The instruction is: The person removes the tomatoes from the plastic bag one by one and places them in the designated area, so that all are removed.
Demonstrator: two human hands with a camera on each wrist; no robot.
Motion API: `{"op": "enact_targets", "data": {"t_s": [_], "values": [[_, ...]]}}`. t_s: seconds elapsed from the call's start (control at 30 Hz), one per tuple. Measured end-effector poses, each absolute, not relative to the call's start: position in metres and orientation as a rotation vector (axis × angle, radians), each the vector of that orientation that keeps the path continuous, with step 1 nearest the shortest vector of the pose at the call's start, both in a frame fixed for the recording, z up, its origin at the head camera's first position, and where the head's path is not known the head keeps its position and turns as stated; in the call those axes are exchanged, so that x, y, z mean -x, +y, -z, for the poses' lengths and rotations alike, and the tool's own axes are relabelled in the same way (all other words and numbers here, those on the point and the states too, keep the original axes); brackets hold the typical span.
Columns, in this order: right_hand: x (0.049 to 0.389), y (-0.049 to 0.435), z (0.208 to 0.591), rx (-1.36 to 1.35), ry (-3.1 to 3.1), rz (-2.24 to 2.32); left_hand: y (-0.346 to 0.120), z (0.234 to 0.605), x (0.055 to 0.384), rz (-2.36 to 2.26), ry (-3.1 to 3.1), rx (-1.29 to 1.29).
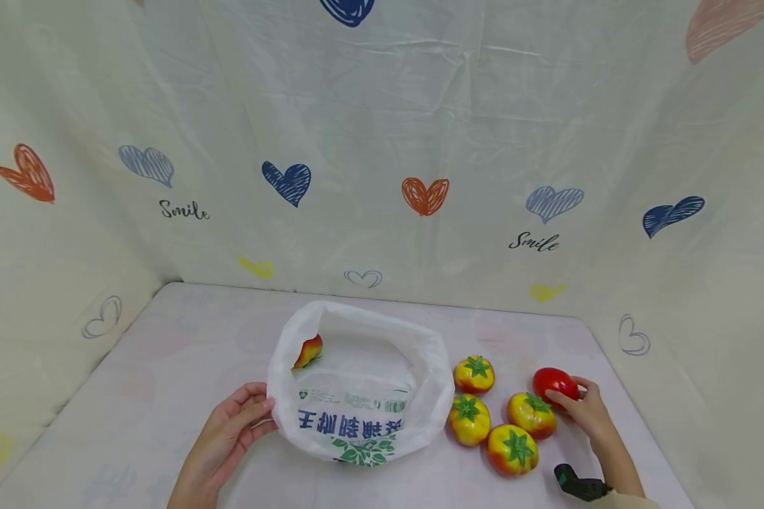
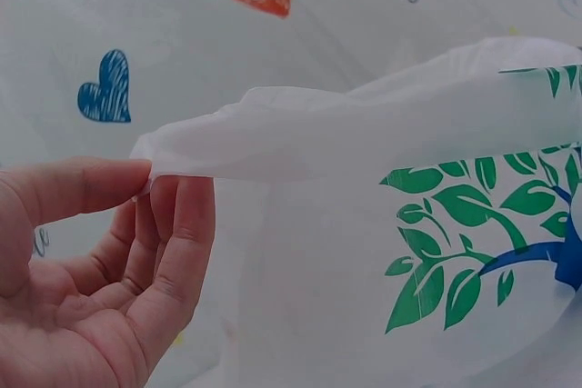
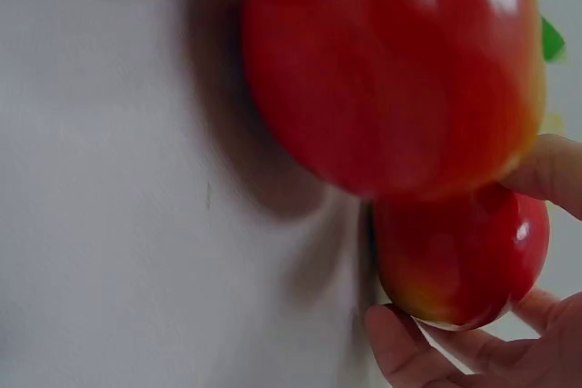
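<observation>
A white plastic bag [image 1: 356, 452] with green leaf print stands with its mouth spread on the table. My left hand [image 1: 229, 438] pinches the bag's left rim between thumb and fingers; the left wrist view shows the folded edge [image 2: 236, 134] close up. Inside, a red-yellow tomato [image 1: 310, 351] lies against the left wall. At the far right, my right hand [image 1: 588, 413] grips a glossy red tomato [image 1: 555, 385], thumb on one side and fingers on the other. Its stem end is hidden. Another tomato [image 3: 391, 70] sits in front of it in the right wrist view.
Between the bag and my right hand are several yellow-red tomatoes [image 1: 512, 449] with green leafy tops, the nearest beside the bag's right side. The pale table [image 1: 229, 318] ends at a cloth backdrop [image 1: 356, 141] with printed hearts. A black device [image 1: 579, 484] is at the right wrist.
</observation>
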State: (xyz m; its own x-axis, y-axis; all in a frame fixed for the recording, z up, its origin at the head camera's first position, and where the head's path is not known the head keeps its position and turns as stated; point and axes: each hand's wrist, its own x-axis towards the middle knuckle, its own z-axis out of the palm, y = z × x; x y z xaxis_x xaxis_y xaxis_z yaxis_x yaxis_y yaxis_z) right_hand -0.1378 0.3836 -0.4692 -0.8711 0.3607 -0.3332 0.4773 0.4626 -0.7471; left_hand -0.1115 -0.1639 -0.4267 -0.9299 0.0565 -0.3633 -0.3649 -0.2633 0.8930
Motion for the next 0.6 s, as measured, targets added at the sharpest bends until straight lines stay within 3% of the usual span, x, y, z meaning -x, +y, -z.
{"op": "enact_targets", "data": {"t_s": [0.27,0.6], "values": [[0.153,0.386,0.501,-0.577,2.704,1.352,-0.165,0.427,0.111,-2.293,1.685,0.360],[0.139,0.331,0.450,-0.361,2.841,1.175,-0.164,0.427,0.111,-2.293,1.699,0.392]]}}
